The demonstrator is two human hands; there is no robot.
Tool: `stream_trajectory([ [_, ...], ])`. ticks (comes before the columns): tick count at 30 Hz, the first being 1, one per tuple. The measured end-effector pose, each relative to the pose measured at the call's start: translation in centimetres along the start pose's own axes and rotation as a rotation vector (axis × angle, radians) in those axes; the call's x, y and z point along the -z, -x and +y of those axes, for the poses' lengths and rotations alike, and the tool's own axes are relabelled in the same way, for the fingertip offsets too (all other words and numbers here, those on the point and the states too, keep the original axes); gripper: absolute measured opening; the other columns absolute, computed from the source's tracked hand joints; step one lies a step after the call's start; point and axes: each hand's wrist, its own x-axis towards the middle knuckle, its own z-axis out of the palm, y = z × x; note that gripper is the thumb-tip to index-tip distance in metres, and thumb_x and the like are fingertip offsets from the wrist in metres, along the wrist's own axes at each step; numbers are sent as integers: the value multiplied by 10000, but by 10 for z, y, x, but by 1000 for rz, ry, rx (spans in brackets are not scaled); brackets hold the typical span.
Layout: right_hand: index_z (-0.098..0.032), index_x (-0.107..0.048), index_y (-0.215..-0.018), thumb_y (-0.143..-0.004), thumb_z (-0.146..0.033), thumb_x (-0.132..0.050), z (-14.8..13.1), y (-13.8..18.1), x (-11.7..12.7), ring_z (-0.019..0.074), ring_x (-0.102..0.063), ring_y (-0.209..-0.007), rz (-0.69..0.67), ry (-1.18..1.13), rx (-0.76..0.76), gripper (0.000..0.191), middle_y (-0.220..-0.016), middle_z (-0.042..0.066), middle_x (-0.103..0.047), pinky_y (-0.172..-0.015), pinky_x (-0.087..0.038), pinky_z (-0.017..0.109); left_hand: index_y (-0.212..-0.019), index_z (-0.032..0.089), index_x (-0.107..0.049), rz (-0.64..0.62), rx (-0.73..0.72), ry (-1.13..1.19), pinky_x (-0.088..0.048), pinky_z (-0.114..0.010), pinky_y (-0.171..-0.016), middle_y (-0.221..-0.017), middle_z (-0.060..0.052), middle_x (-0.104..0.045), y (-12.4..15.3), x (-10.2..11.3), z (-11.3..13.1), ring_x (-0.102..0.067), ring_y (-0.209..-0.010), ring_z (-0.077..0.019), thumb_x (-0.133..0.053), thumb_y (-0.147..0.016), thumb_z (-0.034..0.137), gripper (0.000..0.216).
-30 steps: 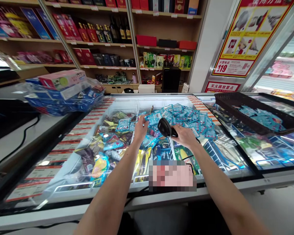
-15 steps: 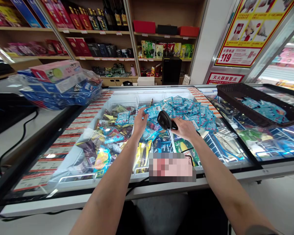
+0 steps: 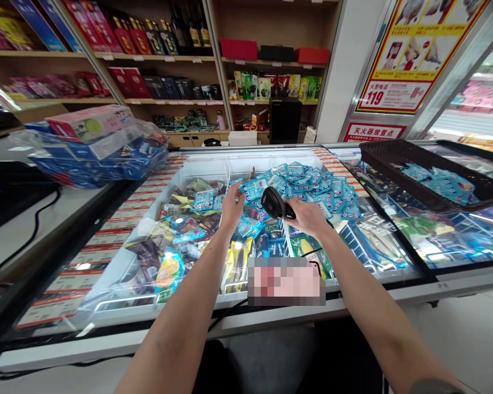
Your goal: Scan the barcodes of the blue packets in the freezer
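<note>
My right hand (image 3: 309,216) grips a black barcode scanner (image 3: 273,203) over an open chest freezer (image 3: 213,164), with the scanner's head turned left. My left hand (image 3: 231,205) pinches a small light-blue packet (image 3: 251,190) just left of the scanner head. A heap of the same blue packets (image 3: 312,186) fills the freezer's right compartment behind both hands. The left compartment holds mixed coloured ice-cream wrappers (image 3: 181,235).
A black tray (image 3: 398,167) with more blue packets rests on the closed glass lid at right. A bag of blue and pink boxes (image 3: 94,145) sits on the counter at left. A black cable (image 3: 20,251) runs over that counter. Shelves of goods stand behind.
Both hands stay almost where they were over the freezer. The view has shifted slightly, and the packet and scanner sit a little lower and further left.
</note>
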Motion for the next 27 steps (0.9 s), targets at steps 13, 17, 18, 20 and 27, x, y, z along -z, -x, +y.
stream_trajectory([
  [13,-225,-495,-1171,-847,-453,-478,2,1,0,206,-609,-888,8,-17,-1,396,-1072,59,-629,-669,-387,283,-1250,224,-414,90,41,44,-412,-248,-645,-783,-1,-518,1,-3,-2,-509,-693,-122,-479,-825,284,434],
  [17,-228,-496,-1173,-847,-453,-475,1,0,1,208,-607,-892,-1,-12,-3,397,-1076,62,-628,-675,-393,281,-1265,197,-371,235,69,4,-416,-250,-645,-809,-15,-511,6,1,2,-505,-688,-121,-448,-851,332,443],
  [18,-225,-495,-1176,-848,-452,-475,1,0,2,208,-607,-896,-10,-10,-6,400,-1081,67,-626,-682,-395,282,-1263,192,-371,265,80,-13,-420,-254,-652,-815,-20,-514,7,4,3,-509,-693,-124,-439,-856,344,440],
  [20,-221,-495,-1178,-850,-453,-473,1,0,2,209,-606,-901,-24,-5,-13,402,-1078,73,-627,-688,-397,282,-1260,185,-374,301,106,-44,-426,-261,-656,-812,-26,-525,11,12,3,-519,-691,-132,-429,-860,354,438],
  [27,-237,-498,-1170,-852,-465,-463,3,1,0,209,-609,-883,11,-5,2,393,-1057,56,-630,-666,-394,282,-1209,196,-460,300,133,-264,-437,-326,-760,-854,-49,-561,27,55,-15,-535,-767,-181,-437,-837,293,386],
])
